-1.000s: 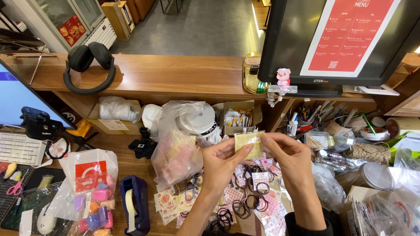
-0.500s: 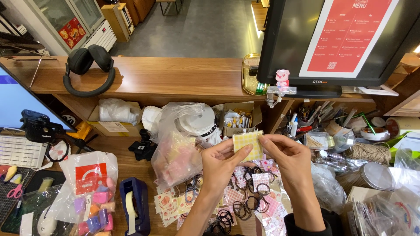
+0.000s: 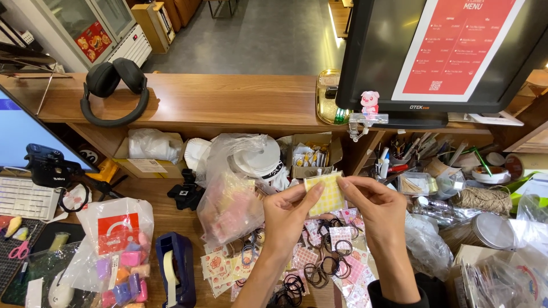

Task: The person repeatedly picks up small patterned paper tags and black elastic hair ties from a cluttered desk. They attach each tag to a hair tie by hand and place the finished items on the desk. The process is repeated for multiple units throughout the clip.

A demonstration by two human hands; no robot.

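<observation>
A small yellow checked paper bag (image 3: 325,194) is held up between both hands above the desk. My left hand (image 3: 289,219) pinches its left edge and my right hand (image 3: 377,210) pinches its right top corner. Below the hands lie several pink and patterned small bags (image 3: 342,251) mixed with black hair ties (image 3: 319,271). A clear plastic bag with pink and yellow contents (image 3: 231,205) slumps just left of my left hand.
A blue tape dispenser (image 3: 176,276) and a plastic bag of colourful clips (image 3: 117,256) sit at the lower left. Headphones (image 3: 114,91) rest on the wooden counter (image 3: 228,100). A dark monitor with a red menu (image 3: 451,51), a pen holder (image 3: 399,157), twine (image 3: 485,199) and tins crowd the right.
The hands and the yellow bag have stayed in about the same place; the bag is now turned a little flatter toward me, with the fingers shifted slightly along its edges.
</observation>
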